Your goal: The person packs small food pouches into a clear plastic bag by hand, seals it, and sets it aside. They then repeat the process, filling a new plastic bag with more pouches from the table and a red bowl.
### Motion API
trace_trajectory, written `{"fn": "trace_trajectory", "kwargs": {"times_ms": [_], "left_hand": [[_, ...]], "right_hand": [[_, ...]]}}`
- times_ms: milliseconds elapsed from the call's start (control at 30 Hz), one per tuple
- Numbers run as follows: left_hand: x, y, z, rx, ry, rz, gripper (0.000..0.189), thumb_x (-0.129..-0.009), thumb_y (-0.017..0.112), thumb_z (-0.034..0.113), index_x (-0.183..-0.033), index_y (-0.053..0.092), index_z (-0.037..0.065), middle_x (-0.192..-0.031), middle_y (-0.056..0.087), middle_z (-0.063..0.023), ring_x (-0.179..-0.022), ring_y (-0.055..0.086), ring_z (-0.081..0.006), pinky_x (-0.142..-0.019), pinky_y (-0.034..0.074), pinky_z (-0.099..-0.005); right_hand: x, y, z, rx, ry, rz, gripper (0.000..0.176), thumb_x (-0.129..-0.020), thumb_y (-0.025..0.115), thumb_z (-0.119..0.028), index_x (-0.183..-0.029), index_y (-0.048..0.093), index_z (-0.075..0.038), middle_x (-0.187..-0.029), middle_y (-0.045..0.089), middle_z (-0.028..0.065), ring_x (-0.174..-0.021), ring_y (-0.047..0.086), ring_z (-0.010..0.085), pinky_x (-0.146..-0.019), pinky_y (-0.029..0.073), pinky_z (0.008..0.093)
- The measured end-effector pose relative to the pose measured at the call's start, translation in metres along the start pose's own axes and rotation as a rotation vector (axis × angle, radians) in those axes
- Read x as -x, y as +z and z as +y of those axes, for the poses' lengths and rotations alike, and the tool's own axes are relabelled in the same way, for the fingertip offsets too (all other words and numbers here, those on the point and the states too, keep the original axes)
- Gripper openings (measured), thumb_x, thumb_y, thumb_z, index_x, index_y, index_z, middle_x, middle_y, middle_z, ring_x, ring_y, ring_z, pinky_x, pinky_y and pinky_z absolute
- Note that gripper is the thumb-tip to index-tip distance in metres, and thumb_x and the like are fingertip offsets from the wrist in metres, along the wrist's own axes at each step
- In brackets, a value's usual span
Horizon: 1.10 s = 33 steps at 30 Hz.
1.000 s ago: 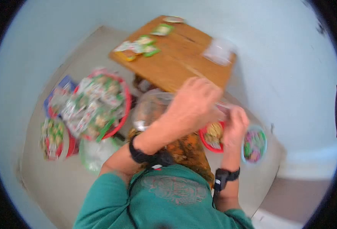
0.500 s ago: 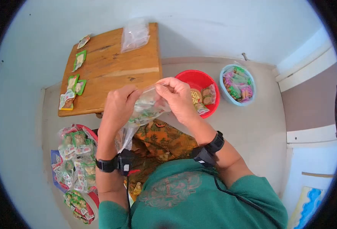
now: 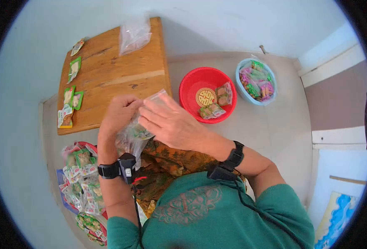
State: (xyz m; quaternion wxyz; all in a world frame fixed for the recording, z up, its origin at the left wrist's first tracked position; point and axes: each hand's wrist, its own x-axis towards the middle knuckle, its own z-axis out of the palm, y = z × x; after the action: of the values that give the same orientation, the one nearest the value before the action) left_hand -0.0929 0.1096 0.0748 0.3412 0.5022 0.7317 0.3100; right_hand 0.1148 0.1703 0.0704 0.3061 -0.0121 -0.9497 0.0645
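Note:
A clear plastic zip bag with green-and-white packets inside hangs in front of me, near the table's front right corner. My left hand is closed on the bag's upper left edge, its fingertips partly hidden behind the hand. Over the bag's right side lies my right hand, back of the hand up, fingers stretched out and a little apart. It touches or nearly touches the plastic; its thumb is hidden.
Small food packets line the left side of the wooden table; clear bags lie at its back. On the floor stand a red basin with several packets, a blue basket of wrapped snacks, and piled bagged packets.
My right hand has gone from pinching the bag's top edge to lying stretched over its side. Both hands and the bag have shifted left and down; the view has shifted slightly.

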Motion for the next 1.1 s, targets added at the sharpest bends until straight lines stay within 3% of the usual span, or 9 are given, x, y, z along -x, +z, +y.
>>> {"fn": "trace_trajectory", "kwargs": {"times_ms": [300, 633, 700, 733, 800, 867, 933, 1033, 1100], "left_hand": [[-0.003, -0.002, -0.022, 0.007, 0.061, -0.084, 0.016, -0.090, 0.065, 0.013, -0.084, 0.067, -0.002, -0.069, 0.058, 0.0029, -0.064, 0.051, -0.0050, -0.056, 0.042, -0.0255], [-0.007, -0.013, -0.021, 0.091, -0.077, -0.036, 0.018, -0.096, 0.061, 0.017, -0.092, 0.068, 0.001, -0.070, 0.057, 0.0039, -0.065, 0.050, -0.0039, -0.057, 0.040, -0.0229], [-0.012, -0.010, -0.021, 0.250, -0.099, 0.063, 0.021, -0.098, 0.060, 0.020, -0.095, 0.068, 0.001, -0.071, 0.058, 0.0031, -0.064, 0.049, -0.0037, -0.057, 0.039, -0.0219], [-0.016, -0.007, -0.021, 0.252, -0.097, 0.059, 0.021, -0.098, 0.060, 0.020, -0.095, 0.068, 0.001, -0.071, 0.058, 0.0031, -0.064, 0.049, -0.0037, -0.057, 0.039, -0.0219], [-0.027, 0.006, -0.023, 0.185, 0.015, 0.139, 0.023, -0.097, 0.061, 0.021, -0.096, 0.069, -0.001, -0.070, 0.059, -0.0001, -0.065, 0.052, -0.0067, -0.059, 0.042, -0.0243], [-0.040, 0.024, -0.024, 0.092, 0.072, 0.178, 0.023, -0.097, 0.061, 0.021, -0.095, 0.069, -0.001, -0.069, 0.058, -0.0025, -0.065, 0.054, -0.0081, -0.060, 0.044, -0.0263], [-0.051, 0.042, -0.009, -0.098, 0.184, 0.245, 0.021, -0.094, 0.064, 0.018, -0.094, 0.068, -0.002, -0.070, 0.060, -0.0110, -0.067, 0.062, -0.0167, -0.064, 0.049, -0.0334], [-0.081, 0.063, -0.008, -0.190, 0.410, 0.210, 0.017, -0.089, 0.068, 0.015, -0.089, 0.066, -0.002, -0.076, 0.064, -0.0153, -0.070, 0.064, -0.0265, -0.066, 0.050, -0.0373], [-0.100, 0.071, -0.009, -0.217, 0.433, 0.181, 0.017, -0.086, 0.071, 0.014, -0.087, 0.065, -0.001, -0.078, 0.064, -0.0161, -0.074, 0.063, -0.0311, -0.068, 0.049, -0.0396]], "right_hand": [[0.000, 0.031, -0.014, 0.316, 0.102, -0.083, 0.035, -0.083, 0.059, -0.020, -0.110, 0.066, 0.003, -0.115, 0.061, 0.0164, -0.107, 0.056, 0.0355, -0.089, 0.048, 0.0483], [0.019, 0.024, 0.007, 0.228, 0.156, 0.055, 0.027, -0.080, 0.062, -0.018, -0.099, 0.069, 0.000, -0.113, 0.063, 0.0150, -0.102, 0.060, 0.0330, -0.083, 0.052, 0.0437], [0.028, 0.013, 0.017, -0.134, 0.470, 0.038, 0.025, -0.084, 0.065, -0.014, -0.105, 0.070, -0.001, -0.112, 0.067, 0.0134, -0.096, 0.065, 0.0295, -0.081, 0.055, 0.0388], [0.033, 0.008, 0.022, -0.130, 0.474, 0.037, 0.025, -0.084, 0.065, -0.014, -0.105, 0.070, -0.001, -0.112, 0.067, 0.0134, -0.096, 0.065, 0.0295, -0.081, 0.055, 0.0388], [0.051, 0.002, 0.036, -0.334, 0.708, 0.326, 0.023, -0.085, 0.063, -0.014, -0.105, 0.070, -0.004, -0.099, 0.069, 0.0141, -0.082, 0.068, 0.0306, -0.067, 0.054, 0.0412], [0.075, 0.006, 0.052, -0.582, 0.958, 0.398, 0.017, -0.091, 0.061, -0.015, -0.103, 0.069, -0.007, -0.089, 0.069, 0.0159, -0.076, 0.068, 0.0343, -0.067, 0.053, 0.0431], [0.107, 0.015, 0.074, -0.523, 1.144, 0.396, 0.016, -0.093, 0.062, -0.019, -0.100, 0.070, -0.006, -0.084, 0.069, 0.0175, -0.076, 0.066, 0.0378, -0.067, 0.053, 0.0444], [0.163, 0.043, 0.110, -0.319, 1.169, 0.302, 0.021, -0.092, 0.063, -0.024, -0.097, 0.071, -0.005, -0.080, 0.068, 0.0197, -0.077, 0.066, 0.0404, -0.068, 0.052, 0.0474], [0.198, 0.069, 0.132, -0.009, 1.319, -0.027, 0.023, -0.092, 0.065, -0.024, -0.102, 0.070, -0.003, -0.087, 0.068, 0.0224, -0.079, 0.068, 0.0384, -0.070, 0.051, 0.0474]]}}
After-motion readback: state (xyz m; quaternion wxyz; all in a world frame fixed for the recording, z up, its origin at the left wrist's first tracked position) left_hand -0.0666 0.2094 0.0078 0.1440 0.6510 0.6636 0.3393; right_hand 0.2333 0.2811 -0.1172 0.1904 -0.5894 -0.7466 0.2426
